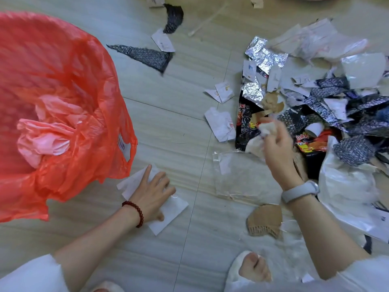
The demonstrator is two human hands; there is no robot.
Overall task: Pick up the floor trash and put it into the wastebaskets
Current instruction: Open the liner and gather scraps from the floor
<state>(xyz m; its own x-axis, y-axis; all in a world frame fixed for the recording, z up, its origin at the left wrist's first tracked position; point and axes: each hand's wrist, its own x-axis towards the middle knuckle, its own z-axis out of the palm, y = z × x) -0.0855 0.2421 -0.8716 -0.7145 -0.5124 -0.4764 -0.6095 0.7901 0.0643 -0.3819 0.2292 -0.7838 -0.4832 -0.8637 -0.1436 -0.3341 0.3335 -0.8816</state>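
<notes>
- The left hand (152, 194) lies spread and flat on a white paper sheet (168, 211) on the floor, just beside the red-lined wastebasket (63, 98).
- The right hand (275, 148) is closed around a crumpled white wad (261, 142) above the trash pile (328, 98).
- Advice: curl the left fingers to gather the flat sheet, since it probably resists a straight pinch.
- Carry the wad over the liner's mouth before letting go.
</notes>
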